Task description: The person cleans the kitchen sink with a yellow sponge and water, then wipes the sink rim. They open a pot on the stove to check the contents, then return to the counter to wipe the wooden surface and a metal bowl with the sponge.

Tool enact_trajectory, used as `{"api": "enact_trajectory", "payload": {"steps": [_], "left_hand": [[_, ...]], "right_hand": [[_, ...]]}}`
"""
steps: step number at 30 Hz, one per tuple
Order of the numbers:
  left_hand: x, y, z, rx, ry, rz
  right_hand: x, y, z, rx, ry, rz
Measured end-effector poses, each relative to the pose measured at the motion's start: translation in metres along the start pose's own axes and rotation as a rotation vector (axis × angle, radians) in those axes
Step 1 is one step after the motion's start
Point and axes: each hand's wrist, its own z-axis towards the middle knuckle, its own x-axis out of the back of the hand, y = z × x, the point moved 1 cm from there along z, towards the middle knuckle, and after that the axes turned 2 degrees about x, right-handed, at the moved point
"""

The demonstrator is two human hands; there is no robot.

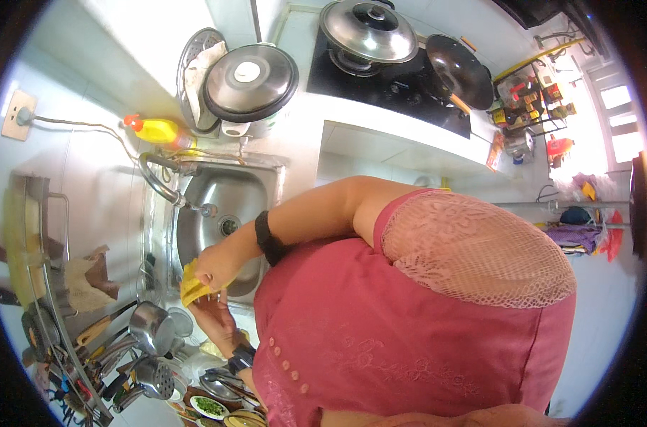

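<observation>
My right hand [216, 269], with a black band on its wrist, grips a bunched yellow cloth [193, 288] over the near left corner of the stainless steel sink [206, 184]. Just below it, my left hand [216, 317], wearing a dark watch, is against the cloth's lower edge; whether its fingers close on the cloth is hidden. Whitish streaks, perhaps water, show between the hands. The curved faucet [160, 184] reaches over the basin, and bits of green lie in the drain [229, 226].
A yellow bottle [160, 132] and a lidded pot [251, 80] stand beyond the sink. A covered wok [368, 32] and an open wok [459, 72] are on the stove. Saucepans [151, 325], hanging utensils and a plate of chopped greens [209, 406] crowd the lower left.
</observation>
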Motion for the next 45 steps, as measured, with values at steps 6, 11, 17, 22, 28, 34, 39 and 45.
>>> {"api": "enact_trajectory", "payload": {"steps": [6,11,17,22,28,34,39,45], "left_hand": [[-0.037,-0.006,-0.001,0.140,-0.020,-0.193],[-0.040,0.001,-0.007,-0.004,0.010,-0.141],[-0.037,0.020,-0.008,-0.235,-0.034,0.131],[-0.028,0.012,-0.021,-0.119,-0.209,-0.525],[-0.013,0.003,-0.015,0.054,-0.262,-0.528],[-0.016,0.034,-0.036,-0.062,-0.219,-0.440],[-0.027,0.047,-0.030,-0.143,-0.227,-0.369],[-0.004,0.053,-0.051,-0.117,-0.112,-0.082]], "right_hand": [[-0.015,-0.013,0.004,-0.404,-0.163,0.741],[-0.010,-0.004,0.015,0.120,-0.125,-0.197],[0.003,-0.008,0.009,-0.288,-0.044,0.264],[-0.003,-0.015,0.025,-0.200,-0.124,0.823],[0.016,0.011,0.009,-0.219,-0.209,0.064],[0.055,-0.061,-0.011,0.023,0.038,-0.286],[0.031,-0.062,0.001,-0.083,-0.012,0.618],[0.063,0.004,0.002,0.079,-0.070,0.038]]}}
